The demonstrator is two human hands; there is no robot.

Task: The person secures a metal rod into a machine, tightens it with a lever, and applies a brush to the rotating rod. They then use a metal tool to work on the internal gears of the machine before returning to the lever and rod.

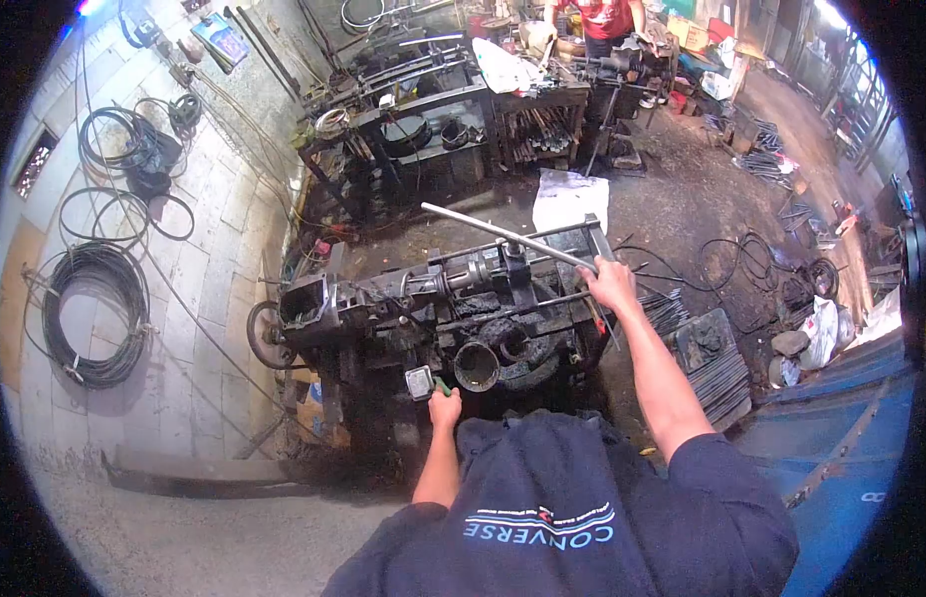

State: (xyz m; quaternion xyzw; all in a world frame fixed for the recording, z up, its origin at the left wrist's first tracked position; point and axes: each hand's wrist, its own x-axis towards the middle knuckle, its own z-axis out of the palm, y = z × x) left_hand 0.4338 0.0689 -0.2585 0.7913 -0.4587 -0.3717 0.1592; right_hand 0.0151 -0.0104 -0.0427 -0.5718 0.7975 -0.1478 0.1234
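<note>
A long, light grey metal rod (493, 229) slants over the dark, greasy machine (413, 289), and my right hand (612, 286) is closed around it near its right end. The rod's far end points up and left, past the machine's back side. My left hand (445, 408) is lower, at the machine's front, with its fingers wrapped round a small green handle (441, 386). Just left of that handle is a grey square box (419, 382). A round metal ring (476, 366) sits on the machine to the right of my left hand.
A handwheel (268, 335) sticks out at the machine's left end. Metal rods (717, 378) lie stacked at right. Coiled cable (95, 313) hangs on the left wall. A person in a red shirt (607, 18) stands behind a far workbench (542, 99). A white sheet (570, 202) lies beyond the machine.
</note>
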